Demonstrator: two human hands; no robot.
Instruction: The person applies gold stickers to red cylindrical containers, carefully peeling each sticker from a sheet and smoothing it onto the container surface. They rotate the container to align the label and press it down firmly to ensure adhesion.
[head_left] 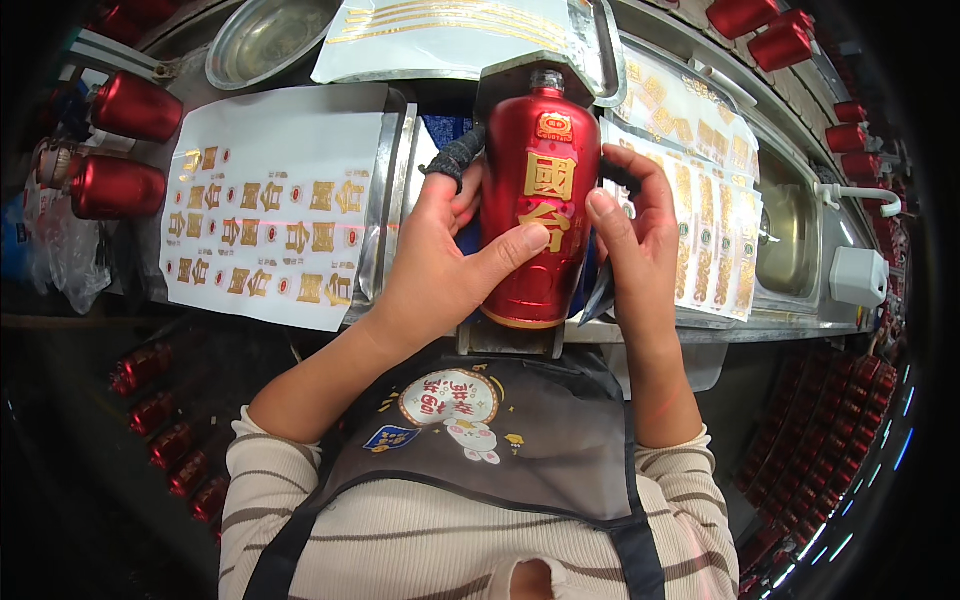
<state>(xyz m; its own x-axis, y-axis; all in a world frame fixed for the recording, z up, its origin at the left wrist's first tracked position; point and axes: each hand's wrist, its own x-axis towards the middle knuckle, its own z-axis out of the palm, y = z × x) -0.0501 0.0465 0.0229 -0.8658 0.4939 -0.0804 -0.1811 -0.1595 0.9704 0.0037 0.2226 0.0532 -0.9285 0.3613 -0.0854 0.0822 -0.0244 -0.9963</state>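
Note:
A glossy red bottle [540, 275] lies tilted in a metal holder [495, 85], neck away from me. It bears a gold emblem [555, 125] and large raised gold characters [548, 175]. My left hand [440, 250] grips the bottle's left side, its thumb pressed on the lower character. Curled at the right side is my right hand [640, 215], with its thumb against the bottle's edge; some of its fingers are hidden. Black wrapped arms flank the bottle, the left arm [457, 160] beside my left fingers.
A white sheet of gold character stickers [270, 220] lies left; strips of gold stickers [710, 235] lie right. Behind are a metal bowl [265, 45] and a sheet with long gold strips [440, 40]. Red bottles [118, 187] stand left, with more rows right. A metal sink [790, 235] sits right.

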